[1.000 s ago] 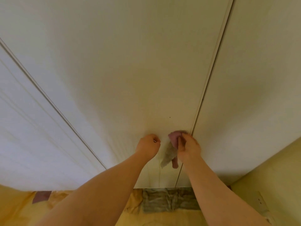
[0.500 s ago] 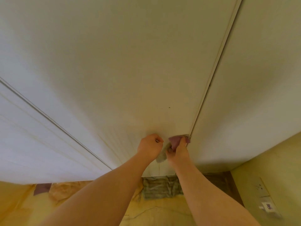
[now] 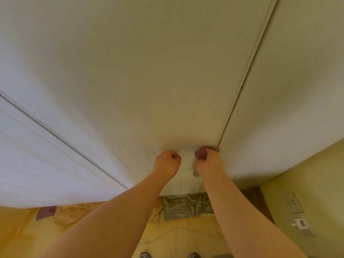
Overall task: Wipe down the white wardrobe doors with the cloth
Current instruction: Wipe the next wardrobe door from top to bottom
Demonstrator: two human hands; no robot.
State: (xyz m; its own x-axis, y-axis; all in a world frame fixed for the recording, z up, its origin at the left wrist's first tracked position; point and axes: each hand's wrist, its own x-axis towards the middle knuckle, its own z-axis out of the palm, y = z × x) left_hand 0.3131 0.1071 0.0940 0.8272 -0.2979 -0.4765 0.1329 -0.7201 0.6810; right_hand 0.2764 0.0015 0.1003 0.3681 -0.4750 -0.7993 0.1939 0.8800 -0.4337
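Note:
White wardrobe doors fill most of the view; the middle door [image 3: 149,71] meets the right door [image 3: 288,108] at a vertical seam. My right hand [image 3: 209,162] grips a bunched cloth [image 3: 200,153], pink and grey, and holds it against the middle door's lower part, right beside the seam. A grey tail of the cloth hangs under the hand. My left hand [image 3: 167,162] is curled into a fist against the same door, a little left of the cloth, holding nothing that I can see.
A third white panel [image 3: 37,155] lies at the left. Below the doors is yellowish floor covering with a grey rag [image 3: 184,205] at the wardrobe's foot. A yellow wall with a socket [image 3: 292,202] stands at the right. Shoe tips [image 3: 145,255] show at the bottom.
My right hand with the cloth shifted slightly along the door near the seam, its wrist turning. The left fist stayed on the door. The camera tilted a little.

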